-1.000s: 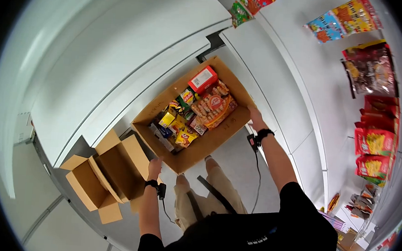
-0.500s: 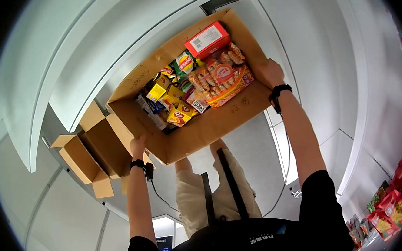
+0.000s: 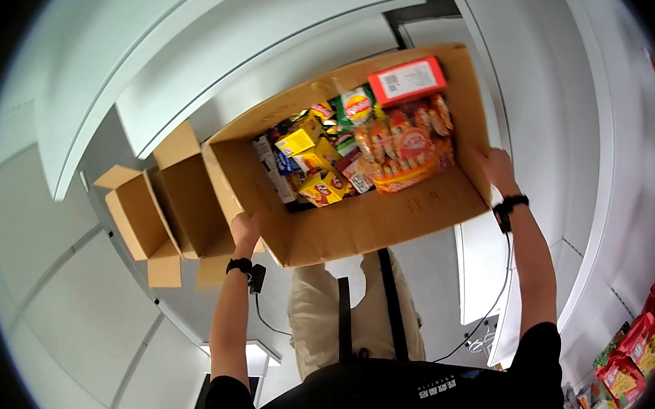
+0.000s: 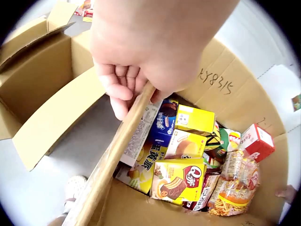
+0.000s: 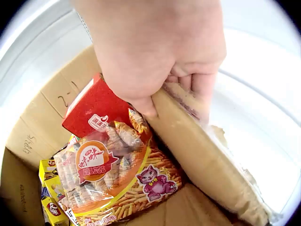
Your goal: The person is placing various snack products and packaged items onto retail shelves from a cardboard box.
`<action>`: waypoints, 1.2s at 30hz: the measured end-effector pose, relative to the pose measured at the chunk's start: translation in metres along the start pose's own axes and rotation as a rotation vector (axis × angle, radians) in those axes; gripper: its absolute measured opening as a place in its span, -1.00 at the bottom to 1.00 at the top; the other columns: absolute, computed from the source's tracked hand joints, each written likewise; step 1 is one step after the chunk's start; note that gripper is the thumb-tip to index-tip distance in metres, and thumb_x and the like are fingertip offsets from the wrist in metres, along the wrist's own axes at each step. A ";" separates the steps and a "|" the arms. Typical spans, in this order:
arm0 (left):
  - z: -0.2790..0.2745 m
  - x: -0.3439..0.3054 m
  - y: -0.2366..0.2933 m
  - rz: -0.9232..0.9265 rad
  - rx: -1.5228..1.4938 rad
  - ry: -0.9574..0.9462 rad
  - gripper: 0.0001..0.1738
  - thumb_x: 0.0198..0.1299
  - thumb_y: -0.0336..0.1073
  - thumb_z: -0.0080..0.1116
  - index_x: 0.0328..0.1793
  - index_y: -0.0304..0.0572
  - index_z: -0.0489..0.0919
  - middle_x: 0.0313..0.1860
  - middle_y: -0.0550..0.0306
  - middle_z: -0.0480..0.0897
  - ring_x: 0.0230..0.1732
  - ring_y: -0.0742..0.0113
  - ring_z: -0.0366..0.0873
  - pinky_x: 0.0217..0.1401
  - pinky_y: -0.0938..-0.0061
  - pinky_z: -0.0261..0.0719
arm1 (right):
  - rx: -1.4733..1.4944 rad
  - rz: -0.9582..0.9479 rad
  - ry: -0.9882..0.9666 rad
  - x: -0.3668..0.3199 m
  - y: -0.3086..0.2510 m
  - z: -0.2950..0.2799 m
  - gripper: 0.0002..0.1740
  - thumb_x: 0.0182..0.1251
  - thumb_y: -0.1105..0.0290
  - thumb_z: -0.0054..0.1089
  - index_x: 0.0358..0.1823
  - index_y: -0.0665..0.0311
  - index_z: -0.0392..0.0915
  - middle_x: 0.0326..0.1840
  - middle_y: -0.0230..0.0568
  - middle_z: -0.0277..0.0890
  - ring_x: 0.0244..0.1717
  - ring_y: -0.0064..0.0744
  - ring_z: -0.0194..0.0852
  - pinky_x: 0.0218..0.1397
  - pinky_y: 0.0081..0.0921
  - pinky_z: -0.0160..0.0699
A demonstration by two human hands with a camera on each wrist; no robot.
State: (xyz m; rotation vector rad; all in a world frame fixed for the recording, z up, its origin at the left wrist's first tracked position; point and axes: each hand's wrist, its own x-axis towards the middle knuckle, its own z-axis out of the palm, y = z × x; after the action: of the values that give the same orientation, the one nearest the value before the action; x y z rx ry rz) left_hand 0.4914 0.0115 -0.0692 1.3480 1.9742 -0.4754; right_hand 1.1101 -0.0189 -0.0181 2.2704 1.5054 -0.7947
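A large open cardboard box point(image 3: 356, 233) full of snacks is carried between both hands. My left hand point(image 4: 146, 52) grips the wall at one end, thumb on the inner side and fingers outside. At the opposite end my right hand point(image 5: 164, 56) holds the other wall, its thumb inside the rim. In the box lie an orange bag of snack sticks point(image 5: 113, 179), a red box point(image 3: 408, 81), a green chip packet point(image 3: 355, 106) and several yellow snack boxes point(image 4: 178, 181). The floor shows beneath the box.
Two open cardboard boxes point(image 3: 191, 202) stand on the floor at the left, flaps spread. White shelf boards point(image 3: 271, 33) run along the far side close to the carried box. Red snack packets point(image 3: 631, 370) sit on shelving at the right. A cable point(image 3: 500, 292) hangs from the right wrist.
The snack box has risen closer to the head camera and then shifted right, turning to lie more level across the view. Both hands keep hold of it. The shelf packets have mostly left the view.
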 end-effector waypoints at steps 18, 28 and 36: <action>0.021 -0.004 0.072 0.150 -0.187 0.171 -0.52 0.06 0.01 0.01 -0.37 -0.33 0.66 -0.27 -0.30 0.63 -0.15 -0.19 0.59 -0.03 0.14 0.55 | 0.106 -0.072 0.277 0.041 0.070 -0.012 -0.56 0.16 0.16 0.18 -0.56 0.50 0.54 -0.67 0.17 0.44 -0.60 0.00 0.50 -0.46 -0.18 0.39; 0.006 0.025 0.087 0.248 -0.143 0.302 -0.53 0.06 0.00 -0.01 -0.39 -0.32 0.67 -0.35 -0.28 0.64 -0.23 -0.20 0.61 -0.11 0.12 0.57 | 0.171 -0.252 0.410 0.089 0.075 -0.031 -0.51 0.14 0.16 0.25 -0.65 0.52 0.49 -0.75 0.03 0.41 -0.68 -0.25 0.43 -0.54 -0.24 0.35; -0.028 0.011 0.066 0.227 -0.098 0.370 -0.52 0.03 0.01 0.07 -0.40 -0.38 0.65 -0.37 -0.30 0.63 -0.27 -0.17 0.62 -0.16 0.14 0.55 | 0.243 -0.369 0.351 0.089 0.059 -0.030 -0.56 0.16 0.20 0.17 -0.56 0.55 0.54 -0.70 0.14 0.45 -0.62 -0.03 0.51 -0.50 -0.15 0.38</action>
State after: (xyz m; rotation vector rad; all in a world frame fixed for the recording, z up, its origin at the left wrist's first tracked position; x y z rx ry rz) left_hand 0.5398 0.0627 -0.0526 1.6642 2.0638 -0.0208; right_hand 1.1981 0.0391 -0.0503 2.4360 2.1384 -0.7318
